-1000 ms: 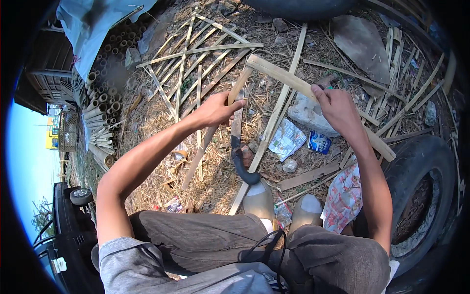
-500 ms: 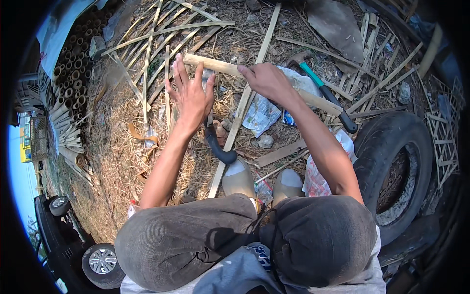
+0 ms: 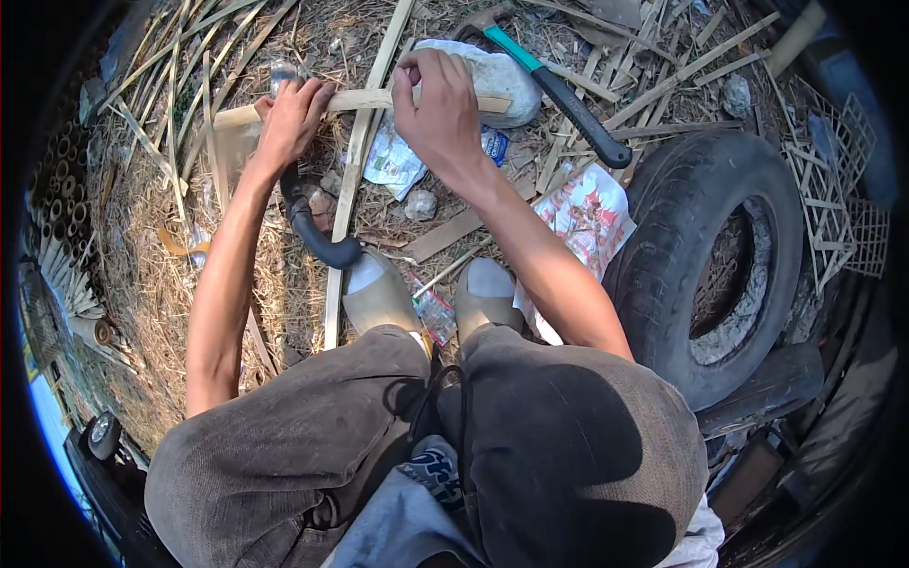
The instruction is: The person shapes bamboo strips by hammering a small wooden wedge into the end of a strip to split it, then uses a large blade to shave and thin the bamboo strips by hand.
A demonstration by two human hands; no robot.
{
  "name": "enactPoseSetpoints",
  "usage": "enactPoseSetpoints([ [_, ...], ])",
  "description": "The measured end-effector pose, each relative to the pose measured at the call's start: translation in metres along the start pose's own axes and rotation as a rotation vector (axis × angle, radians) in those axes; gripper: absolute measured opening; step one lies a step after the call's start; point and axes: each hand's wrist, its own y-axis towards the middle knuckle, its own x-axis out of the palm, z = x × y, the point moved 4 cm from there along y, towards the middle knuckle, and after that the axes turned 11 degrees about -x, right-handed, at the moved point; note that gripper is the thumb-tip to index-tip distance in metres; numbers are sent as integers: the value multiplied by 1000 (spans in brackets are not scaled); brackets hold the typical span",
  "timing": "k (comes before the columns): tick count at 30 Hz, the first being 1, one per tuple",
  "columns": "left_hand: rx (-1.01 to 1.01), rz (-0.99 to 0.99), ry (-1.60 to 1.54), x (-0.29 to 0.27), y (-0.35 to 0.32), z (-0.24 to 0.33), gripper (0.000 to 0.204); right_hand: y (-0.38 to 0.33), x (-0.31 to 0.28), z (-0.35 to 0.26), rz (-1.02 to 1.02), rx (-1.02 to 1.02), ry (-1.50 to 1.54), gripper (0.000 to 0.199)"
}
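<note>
A pale split-bamboo strip lies nearly level in front of me. My left hand is closed over it near its left end, knuckles up. My right hand is curled in a loose fist over its right part; whether anything is inside those fingers is hidden. The strip's right end overlaps a pale stone. Below my left hand stands out the black curved handle of a tool, whose upper part the hand hides. A long bamboo slat runs behind the strip, toward my left shoe.
A hammer with a green and black handle leans over the stone. An old tyre stands at right, beside bamboo lattice. Loose bamboo strips and straw cover the ground at left. Crumpled printed wrappers lie between my arms.
My left hand has gone from spread fingers to closed on the strip. The strip has turned more level and slid left relative to the stone. The whole view has shifted.
</note>
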Motion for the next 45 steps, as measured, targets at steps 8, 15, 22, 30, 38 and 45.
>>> enactPoseSetpoints([
  [8, -41, -36, 11, 0, 16, 22, 30, -91, 43, -5, -470, 647, 107, 45],
  [15, -86, -39, -13, -34, 16, 6, 34, -73, 89, -1, -531, 689, 183, 46],
  [22, -103, 57, 56, -62, 33, -19, 41, -102, 99, 19, -233, 848, 589, 40],
  [30, -198, 9, 48, -76, 29, -5, 45, -110, 71, 21, -170, 850, 660, 34],
  [38, -206, 137, -20, -108, 66, -24, 63, -75, 16, 0, 109, 640, 611, 25],
  [45, -132, 240, 98, -147, 66, -57, 49, -14, -77, 20, 219, 522, 502, 32],
])
